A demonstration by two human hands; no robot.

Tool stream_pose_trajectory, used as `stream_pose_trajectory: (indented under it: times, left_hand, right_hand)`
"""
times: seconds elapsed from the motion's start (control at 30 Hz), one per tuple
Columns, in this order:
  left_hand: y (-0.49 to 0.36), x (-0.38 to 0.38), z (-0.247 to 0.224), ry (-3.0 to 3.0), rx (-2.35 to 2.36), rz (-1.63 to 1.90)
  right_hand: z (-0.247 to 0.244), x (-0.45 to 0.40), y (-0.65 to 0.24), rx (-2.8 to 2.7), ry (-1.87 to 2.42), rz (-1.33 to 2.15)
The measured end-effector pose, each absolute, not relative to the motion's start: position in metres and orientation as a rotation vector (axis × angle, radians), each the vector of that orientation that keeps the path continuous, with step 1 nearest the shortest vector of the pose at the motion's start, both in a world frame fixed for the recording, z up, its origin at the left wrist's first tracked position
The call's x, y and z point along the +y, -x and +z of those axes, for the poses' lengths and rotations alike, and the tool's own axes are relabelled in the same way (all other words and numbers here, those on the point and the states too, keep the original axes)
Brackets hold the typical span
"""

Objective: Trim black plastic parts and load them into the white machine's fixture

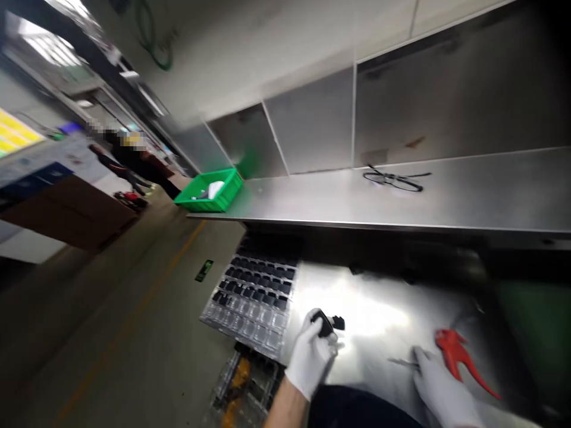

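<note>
My left hand [310, 356], in a white glove, is shut on a small black part [322, 324]. A second black piece [338, 323] sits just beyond its fingers. My right hand [439, 386], also white-gloved, grips a thin metal tool [402, 362] above the stainless steel bench top [370, 309]. Red-handled pliers [459, 358] lie right next to that hand. A clear plastic tray [247, 312] with rows of black parts lies left of my left hand, at the bench edge.
Another stacked tray [245, 383] sits below the bench edge. A steel shelf [468, 202] above holds a pair of glasses [395, 178] and a green plastic crate [209, 190]. A person [134, 166] stands far off on the factory floor [134, 309].
</note>
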State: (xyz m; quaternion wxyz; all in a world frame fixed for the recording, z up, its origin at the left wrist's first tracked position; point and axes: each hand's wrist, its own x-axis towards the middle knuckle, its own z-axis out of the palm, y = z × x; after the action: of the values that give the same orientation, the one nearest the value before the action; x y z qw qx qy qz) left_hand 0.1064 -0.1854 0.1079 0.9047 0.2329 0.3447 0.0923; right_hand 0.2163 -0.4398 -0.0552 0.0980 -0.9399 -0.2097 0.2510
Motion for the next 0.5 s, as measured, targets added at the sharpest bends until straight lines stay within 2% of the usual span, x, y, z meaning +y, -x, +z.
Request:
stream_pose_trajectory:
  times: [0.1, 0.27, 0.5]
  left_hand:
    - [-0.106, -0.194, 0.137, -0.426, 0.615, 0.086]
    - [-0.109, -0.203, 0.186, -0.393, 0.500, -0.022]
    - [-0.111, -0.210, 0.194, -0.345, 0.386, -0.049]
  right_hand:
    - [-0.062, -0.438, -0.218, -0.572, 2.849, 0.937]
    - [-0.075, -0.425, -0.236, -0.546, 2.892, 0.996]
    - [-0.081, -0.426, -0.244, -0.703, 2.918, 1.079]
